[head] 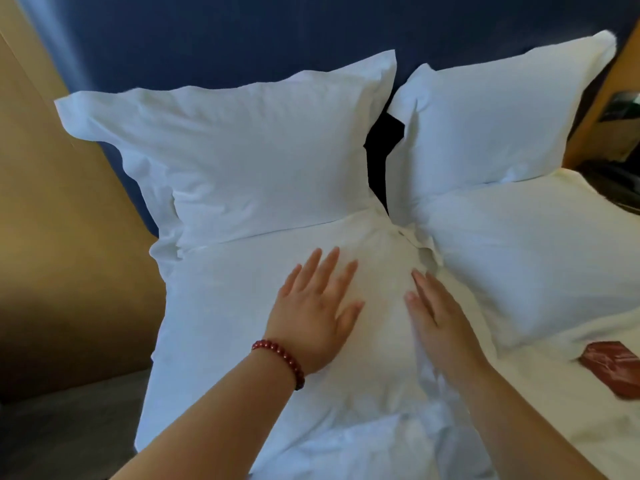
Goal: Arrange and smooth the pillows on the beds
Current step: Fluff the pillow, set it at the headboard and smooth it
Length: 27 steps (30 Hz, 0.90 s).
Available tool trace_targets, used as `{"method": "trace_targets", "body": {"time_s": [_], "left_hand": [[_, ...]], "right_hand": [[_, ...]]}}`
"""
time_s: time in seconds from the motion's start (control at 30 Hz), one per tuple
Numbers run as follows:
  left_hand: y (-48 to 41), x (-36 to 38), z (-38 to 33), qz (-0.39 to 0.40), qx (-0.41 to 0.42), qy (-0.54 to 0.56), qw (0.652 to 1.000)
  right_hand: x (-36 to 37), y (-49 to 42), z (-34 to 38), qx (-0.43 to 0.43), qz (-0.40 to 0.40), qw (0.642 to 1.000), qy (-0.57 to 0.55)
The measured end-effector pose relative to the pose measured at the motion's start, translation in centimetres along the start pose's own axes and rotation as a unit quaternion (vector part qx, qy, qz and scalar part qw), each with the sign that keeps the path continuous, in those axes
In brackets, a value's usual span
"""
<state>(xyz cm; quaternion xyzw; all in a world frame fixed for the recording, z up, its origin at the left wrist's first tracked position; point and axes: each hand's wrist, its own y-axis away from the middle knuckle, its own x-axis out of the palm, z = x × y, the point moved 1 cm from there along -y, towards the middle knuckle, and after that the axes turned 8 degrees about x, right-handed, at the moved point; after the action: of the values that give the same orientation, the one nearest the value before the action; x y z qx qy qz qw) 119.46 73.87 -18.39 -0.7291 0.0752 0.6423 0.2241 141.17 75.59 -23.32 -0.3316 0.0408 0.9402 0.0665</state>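
Several white pillows lie at the head of the bed. The front left pillow (221,306) lies flat, and my left hand (315,306), with a red bead bracelet on its wrist, rests palm down on it, fingers spread. My right hand (440,317) lies flat along that pillow's right edge, next to the front right pillow (540,258). Behind them, the back left pillow (242,143) and the back right pillow (491,123) lean against the dark blue headboard (242,32). Neither hand grips anything.
A dark red flat object (613,368) lies on the white sheet at the right. Tan wall panels (52,220) flank the headboard. A dark bedside surface (613,181) sits at the far right. Grey floor (62,438) shows at the lower left.
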Motion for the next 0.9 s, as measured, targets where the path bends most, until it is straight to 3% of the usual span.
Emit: {"method": "trace_targets", "body": {"time_s": [0.07,0.17,0.33,0.43,0.53,0.7,0.77,0.9], "left_hand": [[-0.8,1.4,-0.5,0.036,0.005,-0.045,0.998],[-0.6,2.4,-0.4,0.043,-0.008,-0.062,0.997],[-4.2,1.0,-1.8,0.047,-0.017,-0.059,0.997],[-8.1,1.4,-3.0,0.063,0.004,-0.058,0.996],[-9.5,2.9,-3.1,0.077,0.001,-0.076,0.994],[-8.8,4.1,-2.9,0.093,-0.003,-0.085,0.992],[-8.8,4.0,-2.9,0.09,-0.003,-0.082,0.993],[-7.6,3.9,-3.4,0.097,-0.006,-0.07,0.993]], "right_hand": [[-0.1,-0.2,-0.5,-0.006,0.037,0.999,-0.003],[-0.9,-2.2,-1.6,0.09,0.086,0.991,-0.045],[-0.7,-8.7,-1.5,0.141,0.038,0.984,-0.106],[0.7,-12.5,-0.9,0.139,0.073,0.981,-0.111],[1.6,-14.8,-1.4,0.201,0.092,0.962,-0.16],[1.0,-14.5,-2.7,0.176,-0.072,0.954,-0.231],[0.4,-13.2,-2.6,0.175,-0.063,0.962,-0.2],[-1.3,-9.3,-3.9,0.146,0.095,0.985,0.008]]}}
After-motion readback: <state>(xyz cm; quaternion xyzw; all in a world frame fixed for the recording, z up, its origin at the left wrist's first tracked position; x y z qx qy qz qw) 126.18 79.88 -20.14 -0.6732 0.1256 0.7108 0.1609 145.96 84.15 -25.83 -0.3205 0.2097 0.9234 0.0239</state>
